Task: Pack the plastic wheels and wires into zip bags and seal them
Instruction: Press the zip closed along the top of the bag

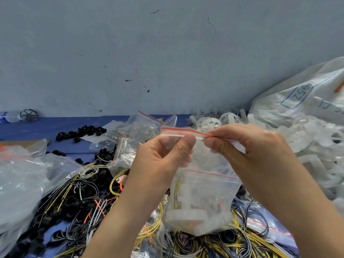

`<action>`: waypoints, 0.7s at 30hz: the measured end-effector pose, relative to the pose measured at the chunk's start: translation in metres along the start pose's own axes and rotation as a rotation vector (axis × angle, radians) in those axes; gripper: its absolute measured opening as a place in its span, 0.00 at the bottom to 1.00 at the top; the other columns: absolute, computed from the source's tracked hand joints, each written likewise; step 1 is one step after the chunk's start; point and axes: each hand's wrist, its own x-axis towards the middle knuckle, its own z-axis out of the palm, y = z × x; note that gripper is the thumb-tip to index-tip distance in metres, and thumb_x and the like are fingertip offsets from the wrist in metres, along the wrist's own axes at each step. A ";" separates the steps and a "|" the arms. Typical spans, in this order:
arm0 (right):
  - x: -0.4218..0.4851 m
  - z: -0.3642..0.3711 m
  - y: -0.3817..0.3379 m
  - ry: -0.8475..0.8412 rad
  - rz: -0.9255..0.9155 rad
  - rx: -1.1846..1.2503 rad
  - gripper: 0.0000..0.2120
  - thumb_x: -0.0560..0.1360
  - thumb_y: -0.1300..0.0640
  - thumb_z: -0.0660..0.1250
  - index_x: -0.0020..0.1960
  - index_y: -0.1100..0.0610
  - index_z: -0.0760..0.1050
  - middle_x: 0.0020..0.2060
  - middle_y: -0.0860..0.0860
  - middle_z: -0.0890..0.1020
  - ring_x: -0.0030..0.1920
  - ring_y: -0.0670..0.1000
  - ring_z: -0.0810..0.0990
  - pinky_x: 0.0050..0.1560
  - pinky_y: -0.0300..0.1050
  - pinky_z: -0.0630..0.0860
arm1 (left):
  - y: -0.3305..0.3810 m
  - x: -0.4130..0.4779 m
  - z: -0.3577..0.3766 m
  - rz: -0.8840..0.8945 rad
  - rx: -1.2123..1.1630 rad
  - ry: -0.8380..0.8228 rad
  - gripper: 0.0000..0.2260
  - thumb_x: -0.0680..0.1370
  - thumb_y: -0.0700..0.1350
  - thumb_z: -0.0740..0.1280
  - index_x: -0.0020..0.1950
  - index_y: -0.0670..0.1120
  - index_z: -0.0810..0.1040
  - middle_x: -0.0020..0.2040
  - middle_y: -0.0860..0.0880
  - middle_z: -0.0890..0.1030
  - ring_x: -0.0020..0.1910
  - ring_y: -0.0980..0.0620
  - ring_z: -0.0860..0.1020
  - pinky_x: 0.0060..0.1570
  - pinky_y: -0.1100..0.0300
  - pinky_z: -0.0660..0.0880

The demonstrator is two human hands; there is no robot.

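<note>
Fingers (183, 144) of the left hand (160, 161) and the right hand (247, 146) are pinching the red-lined top strip of a zip bag (202, 192), clamped on it from both sides. The bag is hanging above the desk (46, 127), holding white plastic wheels and wires. Loose wires (78, 192) are lying beneath; a wheel pile (316, 142) is sitting to the right.

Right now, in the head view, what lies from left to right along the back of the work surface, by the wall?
Water bottle → dark spoked wheel → black rings → red-striped zip bags → white plastic wheels → big white sack.
</note>
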 end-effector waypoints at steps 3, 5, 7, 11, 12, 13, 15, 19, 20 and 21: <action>0.001 -0.001 0.002 -0.008 -0.013 0.016 0.12 0.77 0.42 0.65 0.49 0.47 0.84 0.36 0.36 0.81 0.42 0.45 0.76 0.45 0.36 0.69 | -0.002 0.001 -0.001 0.010 -0.011 0.020 0.15 0.69 0.57 0.71 0.40 0.45 0.83 0.34 0.50 0.82 0.34 0.56 0.79 0.39 0.67 0.75; 0.000 -0.005 0.007 -0.021 0.019 0.034 0.14 0.75 0.38 0.61 0.48 0.43 0.83 0.36 0.31 0.80 0.44 0.44 0.75 0.47 0.30 0.67 | -0.003 0.002 -0.003 0.014 -0.029 0.040 0.14 0.70 0.56 0.71 0.39 0.45 0.82 0.34 0.49 0.82 0.35 0.55 0.80 0.39 0.67 0.76; 0.000 -0.007 0.012 -0.035 0.044 0.034 0.15 0.73 0.37 0.59 0.46 0.42 0.82 0.38 0.30 0.80 0.44 0.43 0.75 0.48 0.30 0.67 | -0.005 0.003 -0.005 0.003 -0.037 0.052 0.12 0.71 0.56 0.71 0.38 0.47 0.83 0.35 0.49 0.82 0.36 0.54 0.80 0.40 0.66 0.77; 0.001 -0.007 0.014 -0.028 0.038 0.027 0.17 0.73 0.39 0.59 0.47 0.45 0.83 0.40 0.33 0.80 0.46 0.46 0.75 0.48 0.34 0.67 | -0.010 0.005 -0.008 -0.057 -0.076 -0.030 0.14 0.72 0.58 0.73 0.41 0.47 0.83 0.38 0.48 0.83 0.39 0.52 0.80 0.45 0.57 0.76; 0.001 -0.007 0.013 -0.029 0.036 0.036 0.16 0.73 0.40 0.60 0.47 0.45 0.84 0.41 0.34 0.81 0.46 0.46 0.76 0.49 0.36 0.68 | -0.011 0.006 -0.008 -0.069 -0.090 -0.059 0.15 0.72 0.59 0.72 0.41 0.46 0.83 0.39 0.48 0.82 0.40 0.51 0.80 0.47 0.56 0.75; 0.002 -0.007 0.012 -0.033 0.034 0.049 0.16 0.73 0.41 0.61 0.48 0.45 0.84 0.41 0.35 0.81 0.46 0.46 0.77 0.49 0.36 0.69 | -0.013 0.007 -0.008 -0.073 -0.097 -0.081 0.16 0.72 0.59 0.72 0.41 0.46 0.83 0.39 0.48 0.82 0.42 0.50 0.80 0.49 0.53 0.74; 0.002 -0.006 0.012 -0.038 0.028 0.085 0.14 0.73 0.41 0.62 0.47 0.44 0.84 0.41 0.36 0.82 0.46 0.44 0.78 0.49 0.34 0.69 | -0.015 0.008 -0.007 -0.071 -0.112 -0.093 0.16 0.72 0.59 0.72 0.41 0.46 0.83 0.40 0.47 0.81 0.43 0.48 0.79 0.54 0.47 0.73; 0.001 -0.005 0.019 -0.009 0.088 0.192 0.10 0.73 0.37 0.67 0.46 0.39 0.82 0.44 0.37 0.82 0.47 0.40 0.81 0.44 0.30 0.71 | -0.015 0.007 -0.008 -0.068 -0.117 -0.065 0.18 0.71 0.59 0.73 0.44 0.44 0.83 0.43 0.44 0.82 0.45 0.45 0.80 0.58 0.40 0.73; 0.002 -0.005 0.023 0.014 0.131 0.256 0.10 0.72 0.35 0.69 0.48 0.38 0.82 0.44 0.37 0.82 0.45 0.39 0.81 0.42 0.29 0.72 | -0.015 0.007 -0.008 -0.072 -0.123 -0.053 0.18 0.72 0.59 0.73 0.44 0.44 0.83 0.44 0.44 0.83 0.46 0.44 0.80 0.58 0.38 0.73; 0.002 -0.005 0.027 0.044 0.192 0.354 0.13 0.69 0.34 0.70 0.50 0.38 0.81 0.44 0.37 0.83 0.42 0.39 0.82 0.40 0.28 0.73 | -0.014 0.007 -0.009 -0.077 -0.134 -0.037 0.18 0.72 0.59 0.73 0.44 0.44 0.83 0.44 0.43 0.82 0.46 0.44 0.79 0.59 0.37 0.73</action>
